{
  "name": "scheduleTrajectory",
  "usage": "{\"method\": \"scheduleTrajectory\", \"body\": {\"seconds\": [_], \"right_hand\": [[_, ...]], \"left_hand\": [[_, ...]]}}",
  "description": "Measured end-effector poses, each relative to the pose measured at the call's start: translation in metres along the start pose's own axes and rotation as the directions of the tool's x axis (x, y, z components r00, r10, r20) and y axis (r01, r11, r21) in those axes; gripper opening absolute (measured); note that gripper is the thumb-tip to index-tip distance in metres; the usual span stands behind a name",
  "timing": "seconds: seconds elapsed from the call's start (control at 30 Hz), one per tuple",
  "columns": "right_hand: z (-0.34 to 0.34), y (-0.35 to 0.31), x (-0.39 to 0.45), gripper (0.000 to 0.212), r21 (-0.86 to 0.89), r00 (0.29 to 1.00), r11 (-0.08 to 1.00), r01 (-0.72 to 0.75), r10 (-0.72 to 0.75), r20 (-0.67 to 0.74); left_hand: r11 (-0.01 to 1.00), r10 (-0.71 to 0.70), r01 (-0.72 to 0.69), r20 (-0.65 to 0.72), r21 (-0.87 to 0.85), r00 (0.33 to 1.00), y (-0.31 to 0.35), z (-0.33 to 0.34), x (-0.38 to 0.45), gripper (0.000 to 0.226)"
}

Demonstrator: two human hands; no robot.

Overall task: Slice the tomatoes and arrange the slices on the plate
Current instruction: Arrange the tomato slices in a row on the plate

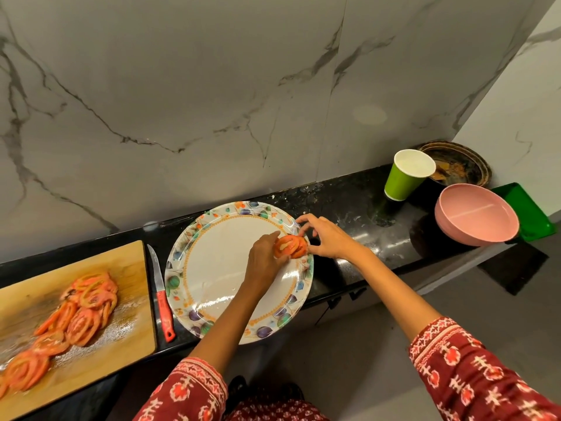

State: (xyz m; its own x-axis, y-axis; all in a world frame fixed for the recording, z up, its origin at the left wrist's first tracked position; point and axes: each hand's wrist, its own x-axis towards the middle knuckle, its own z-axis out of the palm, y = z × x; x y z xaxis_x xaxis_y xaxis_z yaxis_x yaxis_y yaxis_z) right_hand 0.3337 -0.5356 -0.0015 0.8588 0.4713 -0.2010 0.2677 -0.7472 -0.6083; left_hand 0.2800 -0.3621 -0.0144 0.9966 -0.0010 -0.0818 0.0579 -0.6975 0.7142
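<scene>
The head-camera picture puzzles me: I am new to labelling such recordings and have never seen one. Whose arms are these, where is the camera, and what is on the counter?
No machine here: a person wears one wide-angle camera on the head, looking down at their own arms, so the picture curves at the edges. Both hands meet at the right rim of the flowered plate. The left hand holds a small stack of tomato slices there, and the right hand touches the stack with its fingertips. To the left lies a red-handled knife, then a wooden cutting board with many more cut slices waiting. To the right stand a green paper cup, a pink bowl, a green tray and a dirty dark dish. All rest on a black counter.
</scene>
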Motion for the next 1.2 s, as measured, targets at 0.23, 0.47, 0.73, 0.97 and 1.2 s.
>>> {"method": "scheduleTrajectory", "body": {"seconds": [0.23, 0.47, 0.73, 0.97, 1.2], "right_hand": [[0.0, 0.0, 0.001, 0.069, -0.019, 1.0, 1.0, 0.023, -0.023, 0.02], [-0.002, -0.003, 0.005, 0.07, -0.021, 0.998, 1.0, 0.018, -0.017, 0.054], [0.001, -0.001, 0.0, 0.073, 0.072, 1.0, 0.997, 0.006, -0.007, 0.017], [0.001, -0.002, -0.003, 0.073, 0.065, 1.0, 0.998, -0.014, 0.014, 0.013], [-0.003, -0.009, -0.01, 0.063, 0.162, 0.989, 0.987, 0.007, 0.016, -0.144]], "left_hand": [[0.999, 0.012, -0.013, 0.011, 0.035, 1.0, -0.005, 0.0, 0.003, 0.056], [1.0, 0.02, -0.02, 0.024, 0.014, 1.0, -0.005, 0.001, 0.005, 0.057], [0.996, -0.003, 0.001, -0.031, -0.085, 1.0, -0.009, 0.002, 0.002, 0.057], [0.989, 0.03, -0.031, -0.014, -0.142, 0.999, -0.007, 0.004, 0.001, 0.055], [0.986, -0.022, 0.017, -0.028, -0.168, 0.999, -0.016, -0.003, -0.004, 0.065]]}}
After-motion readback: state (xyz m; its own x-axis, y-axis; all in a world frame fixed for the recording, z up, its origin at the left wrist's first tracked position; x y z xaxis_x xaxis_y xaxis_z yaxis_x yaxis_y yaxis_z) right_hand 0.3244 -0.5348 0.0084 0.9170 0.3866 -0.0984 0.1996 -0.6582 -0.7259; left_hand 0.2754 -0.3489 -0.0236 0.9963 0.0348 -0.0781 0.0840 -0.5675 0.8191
